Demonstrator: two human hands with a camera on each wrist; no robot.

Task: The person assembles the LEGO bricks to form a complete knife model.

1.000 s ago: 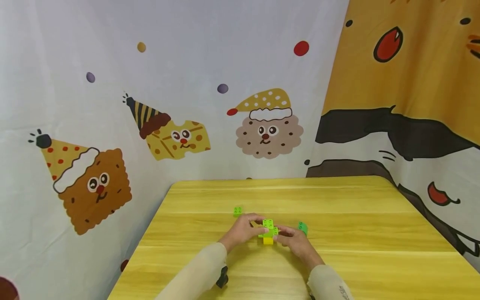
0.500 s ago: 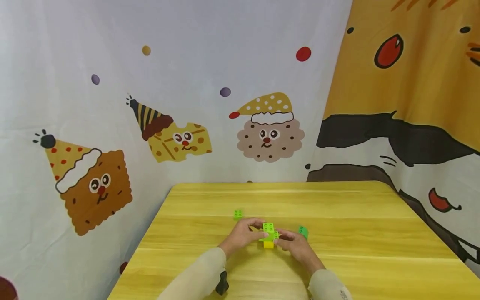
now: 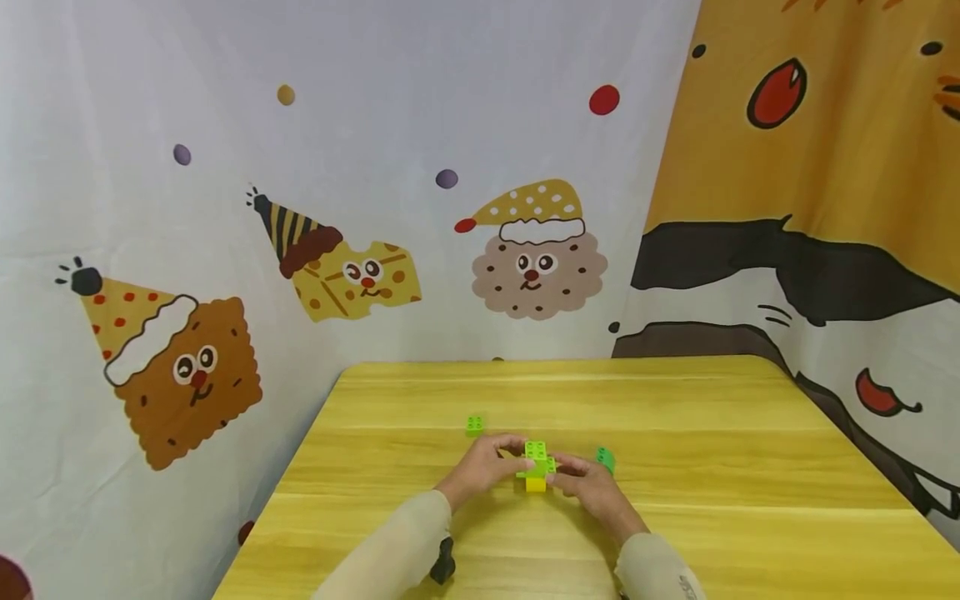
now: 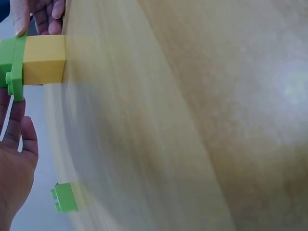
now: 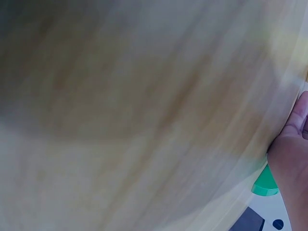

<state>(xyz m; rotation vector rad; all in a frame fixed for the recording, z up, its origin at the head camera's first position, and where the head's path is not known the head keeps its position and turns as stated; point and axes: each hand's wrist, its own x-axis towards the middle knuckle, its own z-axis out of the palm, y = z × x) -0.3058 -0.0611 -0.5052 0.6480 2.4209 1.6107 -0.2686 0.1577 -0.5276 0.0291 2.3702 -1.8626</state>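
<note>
A small stack of toy building bricks stands on the table between the two hands: light green bricks [image 3: 536, 451] on top of a yellow brick [image 3: 536, 485]. My left hand [image 3: 478, 468] pinches the light green part from the left, thumb on the near side. From the right, the fingertips of my right hand [image 3: 597, 490] grip the same part. The left wrist view shows the yellow brick [image 4: 44, 59] side-on, the light green bricks [image 4: 17, 65] against it, and my left hand [image 4: 17, 168] at their lower end. Only part of my right hand [image 5: 291, 144] enters the right wrist view.
One loose light green brick [image 3: 475, 426] lies beyond my left hand. A darker green, rounded brick [image 3: 606, 459] lies just behind my right hand. Both are on the wooden table [image 3: 735, 433], whose far edge meets a printed cloth [image 3: 420, 100].
The whole head view shifts slightly down, then back up. Both hands keep the same hold on the brick stack, with no other visible movement.
</note>
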